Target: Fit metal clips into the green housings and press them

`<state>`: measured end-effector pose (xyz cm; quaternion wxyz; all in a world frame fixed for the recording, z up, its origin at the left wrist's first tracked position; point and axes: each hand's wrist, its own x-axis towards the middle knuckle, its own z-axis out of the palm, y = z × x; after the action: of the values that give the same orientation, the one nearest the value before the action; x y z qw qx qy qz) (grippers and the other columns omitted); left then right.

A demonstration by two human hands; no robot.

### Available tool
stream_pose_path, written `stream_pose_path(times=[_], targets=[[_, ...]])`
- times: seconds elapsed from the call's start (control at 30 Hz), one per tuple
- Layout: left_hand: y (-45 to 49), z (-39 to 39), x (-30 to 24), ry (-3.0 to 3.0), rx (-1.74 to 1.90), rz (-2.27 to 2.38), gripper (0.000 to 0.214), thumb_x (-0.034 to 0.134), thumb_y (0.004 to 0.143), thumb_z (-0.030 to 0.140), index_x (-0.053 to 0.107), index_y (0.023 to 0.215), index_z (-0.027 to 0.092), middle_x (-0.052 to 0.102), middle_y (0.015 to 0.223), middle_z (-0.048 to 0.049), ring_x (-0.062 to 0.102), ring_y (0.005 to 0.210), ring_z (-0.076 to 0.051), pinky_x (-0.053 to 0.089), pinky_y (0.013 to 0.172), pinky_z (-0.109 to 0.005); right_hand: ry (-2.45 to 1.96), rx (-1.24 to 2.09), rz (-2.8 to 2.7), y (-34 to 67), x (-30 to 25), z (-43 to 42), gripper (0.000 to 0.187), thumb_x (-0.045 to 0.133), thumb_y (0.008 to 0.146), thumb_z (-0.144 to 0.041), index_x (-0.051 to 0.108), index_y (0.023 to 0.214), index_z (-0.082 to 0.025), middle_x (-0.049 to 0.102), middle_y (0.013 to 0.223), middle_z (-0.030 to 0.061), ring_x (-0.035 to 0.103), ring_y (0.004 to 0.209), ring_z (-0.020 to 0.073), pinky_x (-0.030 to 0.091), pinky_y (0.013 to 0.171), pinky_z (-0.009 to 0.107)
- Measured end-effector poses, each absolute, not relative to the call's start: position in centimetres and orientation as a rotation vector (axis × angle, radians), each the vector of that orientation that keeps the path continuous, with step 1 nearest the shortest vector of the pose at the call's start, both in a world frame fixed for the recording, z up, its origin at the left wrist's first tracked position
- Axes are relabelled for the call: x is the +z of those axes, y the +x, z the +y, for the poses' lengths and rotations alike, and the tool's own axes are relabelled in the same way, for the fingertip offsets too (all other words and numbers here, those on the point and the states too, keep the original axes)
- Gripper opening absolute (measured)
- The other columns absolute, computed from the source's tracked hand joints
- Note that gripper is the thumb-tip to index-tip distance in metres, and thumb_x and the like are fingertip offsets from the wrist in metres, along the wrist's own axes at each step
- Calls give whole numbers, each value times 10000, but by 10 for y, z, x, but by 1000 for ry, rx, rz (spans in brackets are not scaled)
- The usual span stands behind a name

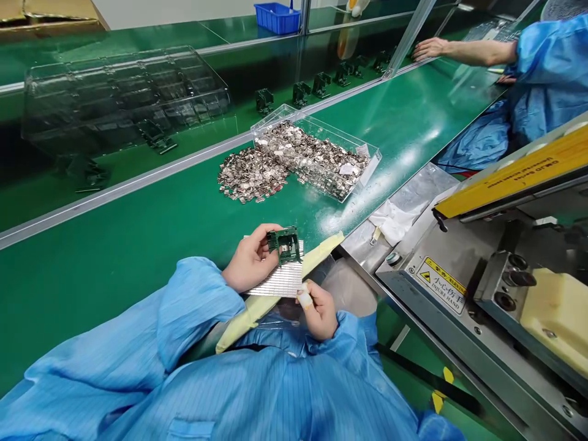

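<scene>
My left hand point(252, 260) is wrapped round a dark green plastic frame-like part point(288, 244) with an open middle. Under that part lies a pale sheet point(278, 280) ruled into small rectangles. My right hand point(320, 310) is closed at the sheet's lower right corner, thumb against the fingers; a white wrapping covers a fingertip. Whatever it pinches, if anything, is too small to make out. Beyond my hands, a clear plastic box point(374, 160) lies with small silvery metal pieces point(252, 176) inside it and heaped beside it.
Several dark green parts point(301, 94) stand in a row behind the metal rail. Clear trays point(124, 92) lie at the left back, a blue bin point(277, 18) farther off. A machine point(443, 285) with a warning label stands right. A co-worker's hand point(430, 49) reaches in.
</scene>
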<state>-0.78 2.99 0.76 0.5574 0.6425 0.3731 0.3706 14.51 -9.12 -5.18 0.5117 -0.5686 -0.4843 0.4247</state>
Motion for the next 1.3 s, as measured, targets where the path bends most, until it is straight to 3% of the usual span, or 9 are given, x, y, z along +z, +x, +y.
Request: stream_pose_path(times=[0.33, 0.47, 0.6, 0.67, 0.83, 0.97, 1.07, 1.17, 1.3], targets=[[-9, 29, 18, 1490, 909, 893, 356, 698, 759, 300, 559, 1059, 170, 649, 807, -2, 595, 651, -94, 482, 576, -167, -1620, 945, -1346, 169, -55, -89, 118, 562, 768, -231, 679, 756, -234, 679, 638, -12, 597, 570, 170, 465, 546, 260], [-9, 30, 18, 1437, 950, 866, 380, 716, 756, 350, 552, 1048, 169, 657, 827, -12, 627, 703, -114, 519, 639, -195, -1727, 912, -1346, 175, -48, -92, 278, 586, 711, -166, 674, 961, -252, 652, 546, -60, 577, 479, 162, 453, 515, 255], [-8, 27, 17, 1332, 1048, 827, 403, 735, 759, 383, 537, 1044, 178, 646, 851, -15, 638, 737, -121, 541, 685, -216, -1763, 833, -1269, 182, -27, -101, 70, 639, 762, -252, 656, 825, -226, 697, 630, -11, 643, 545, 178, 498, 516, 267], [-8, 24, 17, 1277, 1052, 792, 406, 729, 775, 388, 524, 1064, 188, 640, 865, -16, 644, 754, -125, 545, 694, -221, -1717, 796, -1158, 184, -10, -104, 97, 667, 787, -310, 673, 783, -213, 704, 671, 11, 661, 576, 179, 536, 531, 272], [-9, 13, 18, 1211, 1009, 742, 396, 694, 822, 362, 503, 1127, 196, 650, 914, -33, 656, 827, -139, 541, 748, -229, -1507, 866, -1081, 176, 26, -100, 137, 683, 822, -310, 737, 898, -209, 748, 821, 48, 717, 701, 197, 620, 654, 306], [-9, 6, 16, 1247, 1005, 725, 353, 659, 850, 300, 506, 1149, 192, 656, 958, -48, 656, 891, -147, 539, 784, -233, -1447, 896, -1088, 166, 35, -87, 136, 662, 846, -304, 733, 909, -207, 737, 801, 52, 712, 721, 201, 617, 691, 328], [-9, 3, 12, 1275, 1002, 704, 326, 619, 874, 245, 499, 1174, 199, 655, 1027, -57, 652, 938, -146, 536, 803, -229, -1453, 761, -1131, 162, 35, -77, 81, 675, 827, -269, 720, 855, -207, 698, 896, 69, 678, 826, 205, 582, 736, 328], [-8, 2, 8, 1306, 997, 661, 308, 578, 903, 220, 488, 1197, 206, 654, 1061, -62, 652, 952, -143, 533, 805, -224, -1452, 611, -1197, 156, 33, -69, 29, 673, 805, -213, 701, 797, -209, 649, 1080, 93, 623, 1018, 234, 518, 894, 387], [-8, 1, 5, 1336, 979, 621, 297, 551, 931, 225, 480, 1219, 220, 658, 1089, -60, 653, 956, -139, 526, 817, -221, -1462, 541, -1268, 141, 27, -60, 107, 634, 774, -137, 695, 817, -214, 603, 1255, 104, 550, 1192, 269, 415, 1027, 452]])
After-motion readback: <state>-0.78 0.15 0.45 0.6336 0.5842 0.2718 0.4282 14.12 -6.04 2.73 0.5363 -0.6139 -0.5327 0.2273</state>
